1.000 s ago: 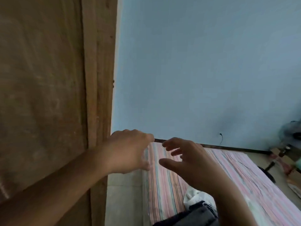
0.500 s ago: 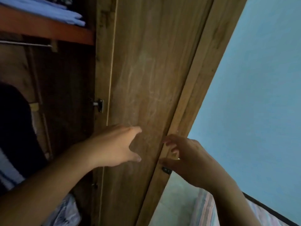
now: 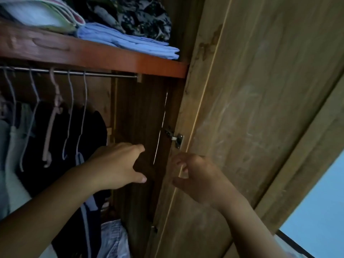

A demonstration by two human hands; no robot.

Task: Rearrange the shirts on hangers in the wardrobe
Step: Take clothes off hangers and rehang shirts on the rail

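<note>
Inside the open wardrobe a metal rail [image 3: 104,74] carries several hangers [image 3: 53,116] with shirts, mostly dark ones [image 3: 93,125] and a pale one [image 3: 13,146] at the far left. My left hand [image 3: 119,164] reaches into the wardrobe just right of the last dark shirt, fingers spread and holding nothing. My right hand [image 3: 197,174] hovers beside it in front of the door's inner edge, fingers loosely curved and empty. Neither hand touches a shirt or hanger.
The wooden door [image 3: 260,108] stands open at the right, hinge [image 3: 176,139] near my right hand. A red-brown shelf [image 3: 111,58] above the rail bears folded blue cloth [image 3: 130,41] and dark patterned fabric [image 3: 141,15]. A striped garment [image 3: 113,239] lies low inside. Blue wall [image 3: 320,211] at lower right.
The view has swung left from the bed and wall to the wardrobe interior. Both hands have moved with it from in front of the door into the opening, staying empty.
</note>
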